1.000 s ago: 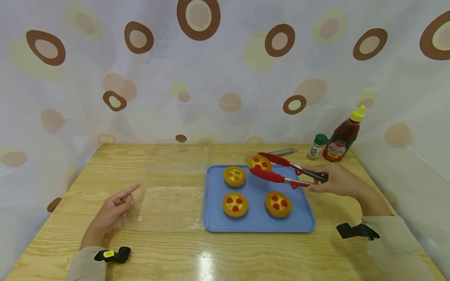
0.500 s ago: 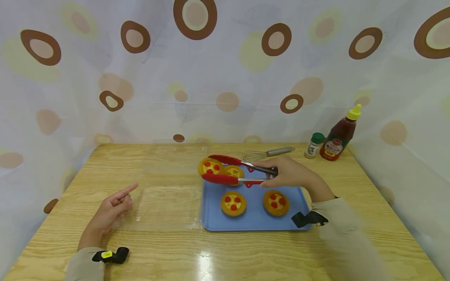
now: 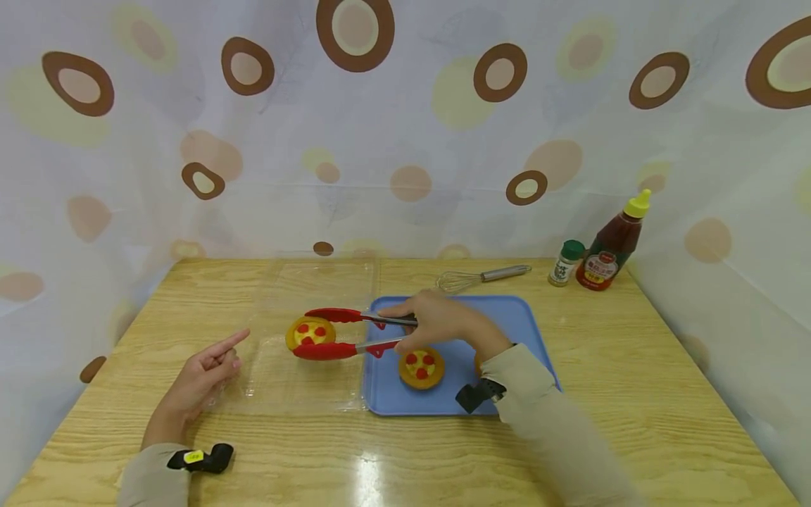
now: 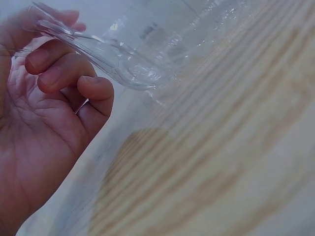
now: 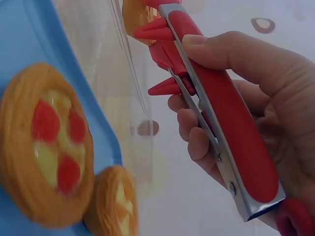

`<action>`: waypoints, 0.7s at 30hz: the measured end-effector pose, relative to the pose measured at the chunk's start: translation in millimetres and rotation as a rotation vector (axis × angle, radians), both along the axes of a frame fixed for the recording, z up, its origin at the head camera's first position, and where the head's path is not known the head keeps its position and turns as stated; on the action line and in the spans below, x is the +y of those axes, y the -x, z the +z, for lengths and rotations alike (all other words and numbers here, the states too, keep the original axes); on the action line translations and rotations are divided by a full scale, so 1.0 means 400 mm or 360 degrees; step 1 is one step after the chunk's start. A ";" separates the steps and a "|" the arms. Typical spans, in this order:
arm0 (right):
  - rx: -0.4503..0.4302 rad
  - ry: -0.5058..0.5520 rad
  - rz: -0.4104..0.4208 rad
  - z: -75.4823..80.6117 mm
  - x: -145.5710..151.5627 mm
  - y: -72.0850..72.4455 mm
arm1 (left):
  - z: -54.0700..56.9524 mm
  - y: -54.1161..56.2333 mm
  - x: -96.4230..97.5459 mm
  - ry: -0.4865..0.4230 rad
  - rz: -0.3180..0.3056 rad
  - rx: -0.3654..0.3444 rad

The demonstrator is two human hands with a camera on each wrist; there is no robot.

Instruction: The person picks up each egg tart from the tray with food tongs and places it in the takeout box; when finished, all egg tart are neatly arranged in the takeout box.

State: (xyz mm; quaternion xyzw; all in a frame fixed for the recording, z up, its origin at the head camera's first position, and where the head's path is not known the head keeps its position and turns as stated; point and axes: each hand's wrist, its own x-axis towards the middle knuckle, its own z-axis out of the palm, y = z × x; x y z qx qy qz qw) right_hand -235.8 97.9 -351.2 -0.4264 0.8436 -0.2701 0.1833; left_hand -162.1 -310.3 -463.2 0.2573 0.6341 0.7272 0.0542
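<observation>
My right hand [image 3: 440,320] grips red-tipped metal tongs [image 3: 332,351], whose tips pinch a round tart [image 3: 310,334] with red spots. That tart is over the clear plastic container [image 3: 298,401]. My left hand [image 3: 193,387] holds the container's left rim, index finger pointing out and other fingers curled, as the left wrist view shows. On the blue tray [image 3: 393,406] lies another red-spotted tart [image 3: 421,367]. A second tart [image 3: 478,363] is mostly hidden behind my right arm. In the right wrist view a plain yellow tart [image 5: 118,204] also lies on the tray.
Behind the tray lies a whisk [image 3: 503,272]. A green-capped shaker [image 3: 564,270] and a dark red sauce bottle [image 3: 610,246] with a yellow nozzle stand at the back right. The container's raised lid [image 3: 323,278] is at the back, near the patterned curtain [image 3: 405,141].
My right hand has carried the tart in the tongs leftward from the tray's back to above the container. The left hand has stayed at the container's rim.
</observation>
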 end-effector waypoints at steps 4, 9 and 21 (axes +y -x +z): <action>-0.0044 -0.0025 -0.0007 -0.006 -0.046 0.000 | -0.003 0.000 0.000 -0.0003 0.0018 -0.0018; -0.0018 -0.0127 -0.0082 -0.003 -0.092 -0.004 | -0.003 -0.001 0.000 0.0014 0.0054 -0.0036; 0.0097 -0.0193 -0.0081 -0.026 -0.167 -0.004 | -0.005 0.002 0.000 0.0036 0.0072 -0.0041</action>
